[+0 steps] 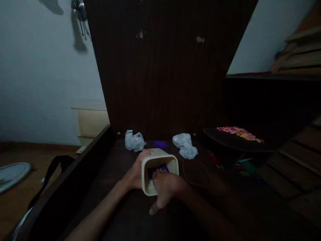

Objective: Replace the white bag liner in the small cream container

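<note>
A cream, box-shaped container [173, 160] lies tipped over the dark surface, its open mouth facing me. My left hand [137, 170] grips its left side. The fingers of my right hand [164, 185] reach into the mouth and touch something purple [163, 167] inside; the thumb stays outside, below the rim. Whether those fingers grip the purple thing cannot be made out. Behind the container lies another flat purple piece [161, 144], between two crumpled pale plastic bags, one at the left [134, 141] and one at the right [185, 145].
A reddish cord loop [195, 172] lies right of the container. Farther right, a dark corner shelf [215, 135] bears pink and yellow pieces [240, 132], with red and green items [247, 167] below it. A raised dark edge [75, 167] runs along the left.
</note>
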`<move>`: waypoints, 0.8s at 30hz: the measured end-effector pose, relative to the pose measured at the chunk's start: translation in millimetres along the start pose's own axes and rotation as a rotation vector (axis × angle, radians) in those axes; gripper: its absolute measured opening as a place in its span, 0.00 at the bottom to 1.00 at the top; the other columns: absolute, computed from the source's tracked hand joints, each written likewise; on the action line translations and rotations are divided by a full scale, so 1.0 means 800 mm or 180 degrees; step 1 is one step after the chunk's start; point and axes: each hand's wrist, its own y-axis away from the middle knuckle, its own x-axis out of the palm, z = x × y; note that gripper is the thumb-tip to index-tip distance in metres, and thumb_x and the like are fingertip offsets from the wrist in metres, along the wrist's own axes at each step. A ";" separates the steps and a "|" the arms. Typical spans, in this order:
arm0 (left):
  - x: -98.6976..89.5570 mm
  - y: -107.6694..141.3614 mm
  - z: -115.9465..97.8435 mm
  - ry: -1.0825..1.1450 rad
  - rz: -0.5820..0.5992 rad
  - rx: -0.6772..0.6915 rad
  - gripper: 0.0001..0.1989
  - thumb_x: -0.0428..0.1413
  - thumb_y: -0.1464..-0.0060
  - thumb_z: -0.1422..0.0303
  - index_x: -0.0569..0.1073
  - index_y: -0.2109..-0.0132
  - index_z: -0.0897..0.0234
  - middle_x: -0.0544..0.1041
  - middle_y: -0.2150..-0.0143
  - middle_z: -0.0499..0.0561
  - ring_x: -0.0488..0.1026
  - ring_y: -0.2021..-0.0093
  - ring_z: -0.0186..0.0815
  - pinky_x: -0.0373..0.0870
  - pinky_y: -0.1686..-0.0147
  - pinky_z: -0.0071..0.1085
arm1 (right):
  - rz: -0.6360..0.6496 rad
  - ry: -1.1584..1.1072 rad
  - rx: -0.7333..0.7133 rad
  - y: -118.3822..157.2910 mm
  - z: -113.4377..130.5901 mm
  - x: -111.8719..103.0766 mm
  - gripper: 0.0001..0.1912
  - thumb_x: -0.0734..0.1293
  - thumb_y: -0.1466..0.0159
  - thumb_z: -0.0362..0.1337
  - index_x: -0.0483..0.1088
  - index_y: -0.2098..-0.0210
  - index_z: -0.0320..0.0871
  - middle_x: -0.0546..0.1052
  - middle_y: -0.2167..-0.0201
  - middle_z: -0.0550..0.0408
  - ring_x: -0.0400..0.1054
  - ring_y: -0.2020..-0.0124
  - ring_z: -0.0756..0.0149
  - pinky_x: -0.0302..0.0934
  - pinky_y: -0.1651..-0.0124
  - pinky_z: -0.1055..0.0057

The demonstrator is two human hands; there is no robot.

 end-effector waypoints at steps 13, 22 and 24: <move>-0.001 0.004 0.005 -0.0060 -0.0051 -0.0024 0.59 0.72 0.60 0.51 0.49 0.28 0.57 0.62 0.34 0.67 0.62 0.34 0.67 0.56 0.34 0.66 | -0.0763 -0.0194 -0.0673 -0.018 0.005 0.018 0.48 0.73 0.43 0.49 0.61 0.36 0.18 0.61 0.33 0.20 0.58 0.32 0.36 0.56 0.32 0.55; -0.003 0.007 0.010 0.0030 -0.0065 -0.0106 0.56 0.72 0.58 0.56 0.50 0.29 0.58 0.61 0.34 0.67 0.62 0.34 0.66 0.60 0.36 0.63 | -0.1825 -0.0568 -0.0035 0.008 0.029 0.071 0.25 0.61 0.32 0.28 0.67 0.37 0.29 0.69 0.36 0.33 0.64 0.34 0.47 0.60 0.32 0.56; -0.003 0.006 0.009 0.0026 -0.0008 -0.0137 0.58 0.73 0.59 0.55 0.50 0.29 0.59 0.61 0.34 0.68 0.62 0.34 0.66 0.60 0.36 0.63 | -0.1871 -0.0600 0.0075 0.024 0.027 0.082 0.23 0.58 0.31 0.27 0.70 0.39 0.32 0.72 0.38 0.35 0.66 0.36 0.47 0.62 0.33 0.55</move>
